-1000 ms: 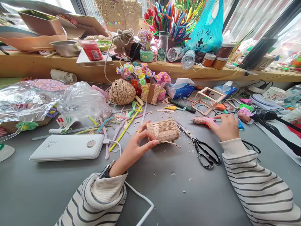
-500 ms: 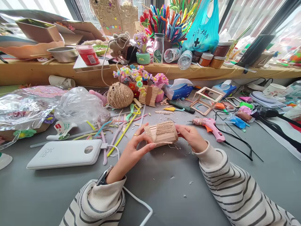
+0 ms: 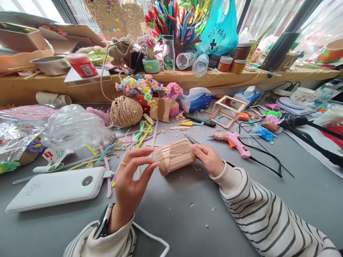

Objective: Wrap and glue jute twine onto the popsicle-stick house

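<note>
A small barrel-shaped cylinder of wooden craft sticks (image 3: 180,162) lies tilted in front of me. Jute twine (image 3: 162,162) is wound round its left end, and a twine patch covers part of its upper side. My right hand (image 3: 207,159) grips the cylinder's right end between thumb and fingers. At the left end, the thumb and fingertips of my left hand (image 3: 136,175) are pinched together on what looks like a strand of the twine, its end hidden. Just behind the right fingers, the metal tips of a tool (image 3: 191,139) show.
A pink glue gun (image 3: 235,141) with a black cord lies to the right. At left are a white power bank (image 3: 56,187) and crumpled plastic (image 3: 77,128). Behind stand a twine ball (image 3: 126,111), a wooden stick frame (image 3: 227,111) and a tissue pack (image 3: 197,100).
My left hand has turned more upright and its fingers have come together at the cylinder's left end. The cylinder is rolled, showing more bare sticks. The view has shifted a little to the right.
</note>
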A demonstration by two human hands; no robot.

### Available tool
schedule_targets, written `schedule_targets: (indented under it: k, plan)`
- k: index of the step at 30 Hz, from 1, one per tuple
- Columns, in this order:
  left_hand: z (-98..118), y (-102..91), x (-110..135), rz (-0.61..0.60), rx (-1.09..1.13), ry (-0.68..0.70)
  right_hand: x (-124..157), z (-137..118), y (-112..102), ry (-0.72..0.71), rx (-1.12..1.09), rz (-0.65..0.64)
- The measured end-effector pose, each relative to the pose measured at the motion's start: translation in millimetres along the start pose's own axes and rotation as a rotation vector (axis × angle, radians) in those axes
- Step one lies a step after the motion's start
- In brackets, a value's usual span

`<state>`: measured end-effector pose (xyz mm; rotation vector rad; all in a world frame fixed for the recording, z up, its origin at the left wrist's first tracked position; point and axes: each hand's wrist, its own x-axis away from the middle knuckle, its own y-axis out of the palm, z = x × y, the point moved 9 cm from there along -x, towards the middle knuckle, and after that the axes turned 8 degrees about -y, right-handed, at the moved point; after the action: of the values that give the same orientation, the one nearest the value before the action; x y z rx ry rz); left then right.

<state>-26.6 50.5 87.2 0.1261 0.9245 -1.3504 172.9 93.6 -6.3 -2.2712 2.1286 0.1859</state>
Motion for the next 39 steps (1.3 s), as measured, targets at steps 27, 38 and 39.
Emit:
schedule_targets:
  k: [27, 38, 39]
  plan:
    - [-2.6, 29.9, 4.1, -0.119, 0.114, 0.102, 27.1, -76.4, -25.4, -0.559, 0.514, 0.3]
    - [-5.1, 29.2, 6.2, -0.123, 0.133, 0.079, 53.6, -106.1, 27.8, -0.889, 0.75, 0.07]
    - [-5.1, 28.8, 6.1, -0.119, 0.136, 0.075, 53.6, -106.5, 27.0, -0.893, 0.732, 0.071]
